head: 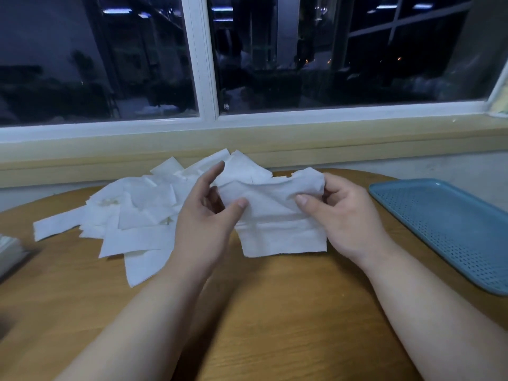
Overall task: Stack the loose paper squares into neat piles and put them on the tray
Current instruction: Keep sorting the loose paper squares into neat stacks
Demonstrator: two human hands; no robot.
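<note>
White, soft, tissue-like paper is what the person is working with: one held sheet (277, 215) is stretched between both hands over the middle of the table (275, 320). Its long axis runs left to right. The top edge, away from the person, is bunched and wrinkled, while the lower edge is straighter and faces the person; I cannot tell whether that edge touches the wood. The left hand (203, 224) pinches the sheet's left side, thumb on the near face and fingers behind, with the forefinger lifted almost straight. The right hand (346, 215) grips the upper right corner, thumb in front and fingers curled round the back.

Just left of the hands, and partly behind them, lies the loose pile (132, 213) of paper squares, a ragged heap with limp corners pointing every way, some pieces folded over. The left forearm covers its near right part.

The table is rounded, with a warm wood grain. A blue tray (450, 229) sits on it at the right, apart from the hands, shallow, with rounded corners and a floor dotted with small holes; nothing lies in it. A pale window sill (247, 144) runs along behind the table, below a white window frame (200, 64) with dark glass. Something pale at the far left edge (8, 251) is too cut off to make out
</note>
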